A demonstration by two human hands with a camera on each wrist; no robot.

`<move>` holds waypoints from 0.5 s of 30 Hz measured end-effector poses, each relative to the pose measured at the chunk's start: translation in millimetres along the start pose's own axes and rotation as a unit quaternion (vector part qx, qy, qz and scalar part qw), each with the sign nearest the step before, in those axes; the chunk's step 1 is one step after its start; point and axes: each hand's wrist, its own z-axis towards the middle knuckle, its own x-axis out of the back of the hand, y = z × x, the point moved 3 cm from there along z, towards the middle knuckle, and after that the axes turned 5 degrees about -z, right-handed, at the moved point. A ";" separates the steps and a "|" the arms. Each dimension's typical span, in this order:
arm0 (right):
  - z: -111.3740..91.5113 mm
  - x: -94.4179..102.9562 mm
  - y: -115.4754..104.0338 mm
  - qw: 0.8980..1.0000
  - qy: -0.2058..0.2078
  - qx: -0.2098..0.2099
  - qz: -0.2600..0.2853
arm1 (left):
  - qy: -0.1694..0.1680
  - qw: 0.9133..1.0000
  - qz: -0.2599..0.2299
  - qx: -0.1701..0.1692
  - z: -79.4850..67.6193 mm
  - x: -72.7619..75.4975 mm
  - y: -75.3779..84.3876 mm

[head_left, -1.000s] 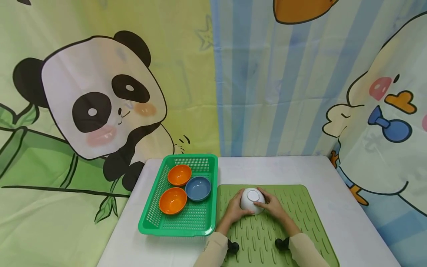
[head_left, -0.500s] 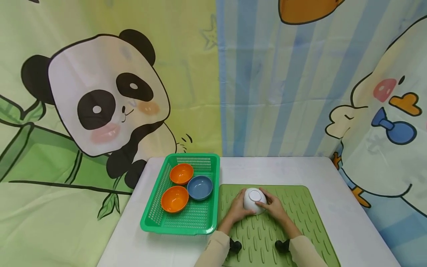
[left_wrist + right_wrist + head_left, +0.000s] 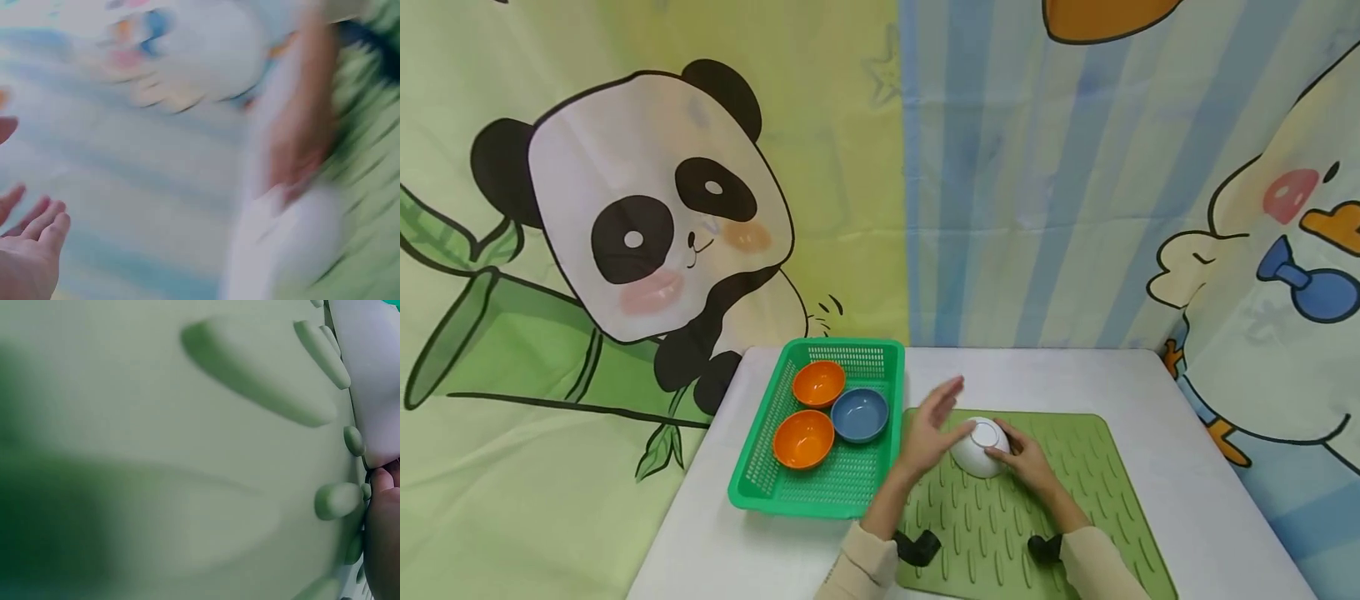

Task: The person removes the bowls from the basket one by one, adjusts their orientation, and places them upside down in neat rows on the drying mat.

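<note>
- Printed cloth (image 3: 820,167) is hanging behind the white table (image 3: 715,542), and a green mat (image 3: 1000,533) is covering part of it.
- Your white bowl (image 3: 973,458) is sitting upside down on the mat, close to the far edge and nearer to the far left corner than to the far right one.
- Your right hand (image 3: 1028,462) is holding this bowl, its thumb pressing on the outer wall.
- Your left hand (image 3: 927,433) is gripping nothing; its fingers are pointing rather straight and its thumb is reaching towards the bowl, the space between them being wide.
- Just beside the mat's left edge, a green basket (image 3: 827,507) is carrying a farther orange bowl (image 3: 818,383), a nearer orange bowl (image 3: 803,439) and a blue bowl (image 3: 860,415).
- For steadying the bowl well, you should probably be pressing gently and evenly, so that the rim is not sliding on the ridges; the left thumb could be knocking it if it is passing too low.
- Bowl's rim is facing down, so you are not seeing whether it is lying flat; whether the left thumb is touching, you cannot tell.
- Left wrist view is blurring strongly; right wrist view is showing mainly mat, the bowl and hand being cut at its right edge.
</note>
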 end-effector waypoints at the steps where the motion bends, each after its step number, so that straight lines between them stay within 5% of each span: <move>1: 0.4 0.7 -0.6 1.000 -0.002 -0.005 -0.002 | 0.021 0.999 -0.037 -0.018 5.1 19.0 13.5; 3: 1.1 2.3 -2.4 1.000 -0.005 -0.011 -0.008 | 0.096 0.991 -0.076 -0.047 12.0 64.5 31.4; 5: 0.9 4.7 -3.6 1.000 -0.005 -0.017 -0.011 | 0.188 0.973 -0.120 -0.057 12.5 113.7 35.3; 9: -0.3 9.0 -2.9 1.000 0.002 -0.014 -0.009 | 0.325 0.934 -0.148 -0.012 -0.2 192.5 21.9; 12: -0.2 8.1 0.2 1.000 -0.005 -0.005 -0.003 | 0.326 0.939 -0.071 0.078 -15.2 223.4 9.6; 15: 1.0 4.7 -0.8 1.000 -0.009 -0.006 0.001 | 0.265 0.951 0.023 0.161 -30.1 235.1 -0.6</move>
